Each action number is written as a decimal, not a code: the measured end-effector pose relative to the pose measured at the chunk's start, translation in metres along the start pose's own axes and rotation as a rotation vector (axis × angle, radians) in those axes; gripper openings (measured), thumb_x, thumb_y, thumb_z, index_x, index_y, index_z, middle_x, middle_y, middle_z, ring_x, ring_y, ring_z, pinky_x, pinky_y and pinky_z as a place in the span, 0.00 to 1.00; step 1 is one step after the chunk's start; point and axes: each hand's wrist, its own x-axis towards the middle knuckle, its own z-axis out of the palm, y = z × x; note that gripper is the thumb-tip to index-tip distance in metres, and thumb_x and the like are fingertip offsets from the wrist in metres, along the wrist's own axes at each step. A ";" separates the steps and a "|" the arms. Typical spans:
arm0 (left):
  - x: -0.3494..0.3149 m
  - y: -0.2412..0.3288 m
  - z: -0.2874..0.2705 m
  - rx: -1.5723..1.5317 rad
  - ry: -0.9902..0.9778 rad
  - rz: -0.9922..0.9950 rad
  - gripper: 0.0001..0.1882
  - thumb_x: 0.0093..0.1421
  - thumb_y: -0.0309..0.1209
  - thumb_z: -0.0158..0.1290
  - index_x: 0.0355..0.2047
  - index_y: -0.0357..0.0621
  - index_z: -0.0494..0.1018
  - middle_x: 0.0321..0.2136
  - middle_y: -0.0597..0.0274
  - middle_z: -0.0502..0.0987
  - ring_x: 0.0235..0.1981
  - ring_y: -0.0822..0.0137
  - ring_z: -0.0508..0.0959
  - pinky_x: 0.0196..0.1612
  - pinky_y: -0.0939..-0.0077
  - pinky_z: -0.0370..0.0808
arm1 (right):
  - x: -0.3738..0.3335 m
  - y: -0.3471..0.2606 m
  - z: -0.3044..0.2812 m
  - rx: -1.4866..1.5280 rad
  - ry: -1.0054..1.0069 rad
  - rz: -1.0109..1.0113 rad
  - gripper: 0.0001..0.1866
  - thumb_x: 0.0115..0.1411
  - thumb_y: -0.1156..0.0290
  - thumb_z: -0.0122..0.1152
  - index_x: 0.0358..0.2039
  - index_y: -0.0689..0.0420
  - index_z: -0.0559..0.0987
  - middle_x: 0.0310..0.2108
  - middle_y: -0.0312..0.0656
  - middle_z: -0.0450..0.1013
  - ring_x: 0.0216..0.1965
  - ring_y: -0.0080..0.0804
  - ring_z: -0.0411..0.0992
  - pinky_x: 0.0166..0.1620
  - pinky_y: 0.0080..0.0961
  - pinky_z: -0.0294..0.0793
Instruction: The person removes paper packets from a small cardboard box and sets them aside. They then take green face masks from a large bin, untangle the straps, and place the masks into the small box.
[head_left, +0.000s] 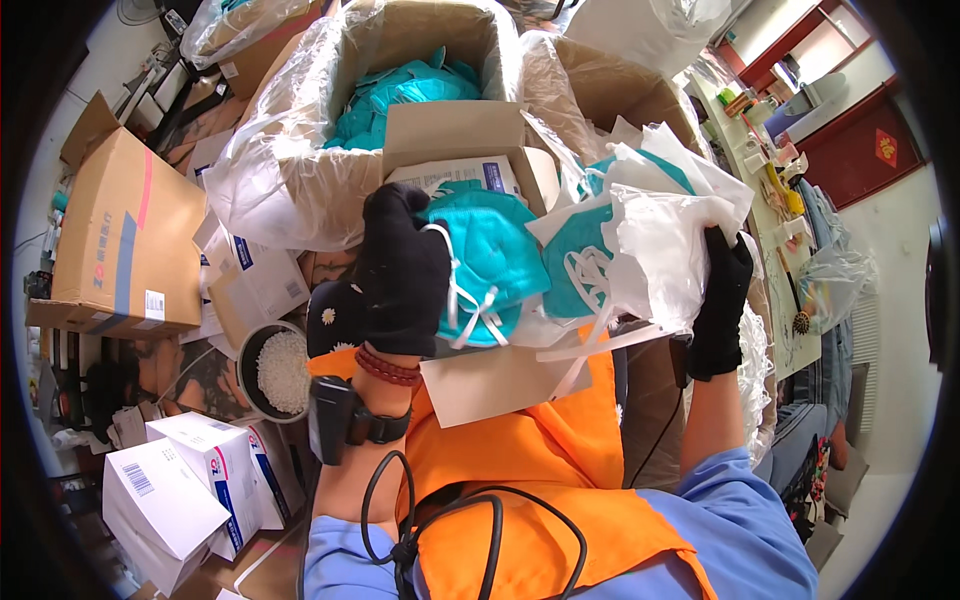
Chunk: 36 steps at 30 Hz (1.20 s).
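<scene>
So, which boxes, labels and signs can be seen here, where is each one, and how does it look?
Brown carton: far left, closed, with a red and a blue stripe and a white label.
White cartons: lower left, small, blue print, barcode label.
Large open carton: top centre, lined with clear plastic, full of teal masks.
Small open box: just above the left hand, brown flaps.
Red wall sign: upper right, diamond-shaped.

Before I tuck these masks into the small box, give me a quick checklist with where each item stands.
1. Left hand flat on the teal mask: ok.
2. Right hand holding the white-wrapped mask stack: ok.
3. Small cardboard box flap open: ok.
4. Room inside the box: cannot tell, masks cover it.
5. White straps tucked in: not ok, several hang loose over the orange cloth.
</scene>
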 end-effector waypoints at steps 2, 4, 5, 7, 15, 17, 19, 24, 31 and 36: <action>0.000 -0.002 0.020 0.168 0.205 0.583 0.21 0.53 0.24 0.60 0.48 0.42 0.71 0.41 0.50 0.77 0.44 0.49 0.77 0.52 0.60 0.73 | 0.001 0.003 -0.007 0.008 0.025 -0.014 0.17 0.62 0.66 0.64 0.48 0.63 0.80 0.40 0.37 0.78 0.39 0.23 0.75 0.45 0.21 0.73; -0.016 0.018 0.018 0.109 -0.082 0.387 0.27 0.55 0.25 0.60 0.55 0.42 0.68 0.51 0.46 0.74 0.54 0.49 0.74 0.59 0.62 0.69 | 0.002 0.004 0.002 0.045 0.011 -0.018 0.17 0.63 0.65 0.63 0.48 0.63 0.80 0.40 0.37 0.78 0.40 0.23 0.74 0.45 0.21 0.73; -0.016 0.021 0.029 0.083 -0.239 0.349 0.24 0.55 0.26 0.60 0.53 0.42 0.70 0.49 0.47 0.76 0.52 0.50 0.76 0.57 0.63 0.71 | 0.000 0.004 0.003 0.031 -0.002 -0.011 0.17 0.63 0.66 0.63 0.47 0.63 0.80 0.39 0.36 0.78 0.39 0.23 0.74 0.44 0.21 0.73; -0.016 0.025 0.039 0.060 -0.392 0.310 0.22 0.55 0.28 0.60 0.51 0.41 0.72 0.48 0.48 0.78 0.50 0.51 0.77 0.55 0.63 0.72 | -0.002 0.006 0.004 0.021 -0.020 -0.005 0.16 0.63 0.66 0.63 0.47 0.63 0.80 0.38 0.36 0.78 0.38 0.23 0.74 0.44 0.21 0.73; -0.013 0.012 0.063 -0.185 -0.464 0.217 0.14 0.58 0.23 0.55 0.46 0.38 0.74 0.36 0.51 0.82 0.38 0.57 0.81 0.45 0.67 0.75 | -0.029 -0.012 0.022 -0.264 -0.311 -0.044 0.16 0.58 0.71 0.66 0.47 0.62 0.80 0.36 0.34 0.78 0.36 0.20 0.74 0.41 0.21 0.75; -0.013 0.011 0.064 -0.187 -0.440 0.256 0.14 0.58 0.22 0.55 0.45 0.37 0.74 0.35 0.51 0.82 0.38 0.57 0.81 0.45 0.67 0.75 | -0.028 -0.010 0.026 -0.281 -0.335 -0.029 0.15 0.58 0.75 0.65 0.46 0.61 0.81 0.35 0.33 0.79 0.36 0.20 0.74 0.42 0.21 0.75; -0.014 0.014 0.063 -0.192 -0.418 0.295 0.14 0.57 0.22 0.55 0.45 0.37 0.74 0.34 0.52 0.82 0.37 0.57 0.81 0.44 0.67 0.76 | -0.026 -0.011 0.028 -0.339 -0.320 -0.015 0.14 0.58 0.75 0.64 0.46 0.61 0.81 0.34 0.33 0.79 0.35 0.20 0.74 0.41 0.21 0.74; -0.020 0.007 0.061 -0.011 -0.562 0.400 0.16 0.55 0.22 0.53 0.45 0.37 0.74 0.35 0.45 0.81 0.38 0.47 0.80 0.43 0.64 0.76 | -0.015 0.002 0.020 -0.257 -0.101 -0.165 0.11 0.62 0.71 0.63 0.43 0.62 0.81 0.33 0.33 0.78 0.33 0.19 0.72 0.39 0.20 0.72; -0.017 0.011 0.061 -0.426 -0.648 0.283 0.19 0.57 0.17 0.44 0.49 0.38 0.74 0.35 0.53 0.81 0.34 0.55 0.79 0.42 0.67 0.77 | -0.009 -0.003 0.015 -0.165 -0.051 -0.168 0.14 0.63 0.66 0.64 0.44 0.62 0.81 0.34 0.32 0.77 0.35 0.18 0.71 0.40 0.20 0.71; -0.018 0.024 0.050 -0.531 -0.701 0.203 0.22 0.59 0.16 0.43 0.53 0.38 0.73 0.38 0.58 0.80 0.40 0.65 0.78 0.47 0.72 0.75 | -0.016 -0.008 0.020 -0.224 -0.101 -0.095 0.15 0.63 0.66 0.64 0.46 0.62 0.81 0.35 0.33 0.78 0.36 0.19 0.72 0.42 0.21 0.72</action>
